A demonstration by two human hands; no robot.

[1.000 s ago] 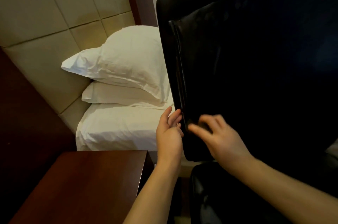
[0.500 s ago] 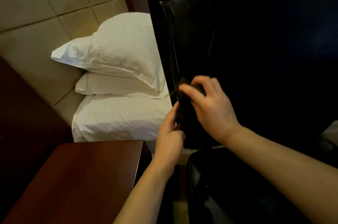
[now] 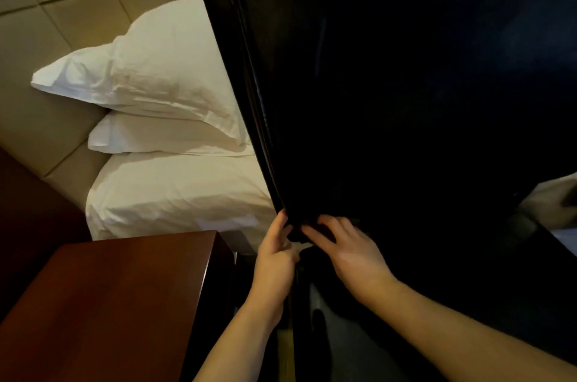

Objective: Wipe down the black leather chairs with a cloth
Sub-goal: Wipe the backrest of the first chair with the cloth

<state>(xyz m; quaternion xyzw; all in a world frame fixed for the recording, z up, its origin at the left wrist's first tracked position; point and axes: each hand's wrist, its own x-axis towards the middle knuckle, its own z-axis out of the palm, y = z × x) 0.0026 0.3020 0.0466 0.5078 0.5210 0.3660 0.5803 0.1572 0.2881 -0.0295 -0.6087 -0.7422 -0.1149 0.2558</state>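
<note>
At glossy chair back (image 3: 359,85) edge: both hands (image 3: 276,260) (image 3: 352,252) curled.

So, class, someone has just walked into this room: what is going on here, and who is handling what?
A person stands at a black leather chair beside a bed with two white pillows and a dark wooden nightstand. Both hands are at the lower left edge of the chair's backrest: the left hand grips the edge, while the right hand presses its fingers against the leather there. A cloth cannot be made out clearly in the dim light; something dark may lie under the right fingers.
</note>
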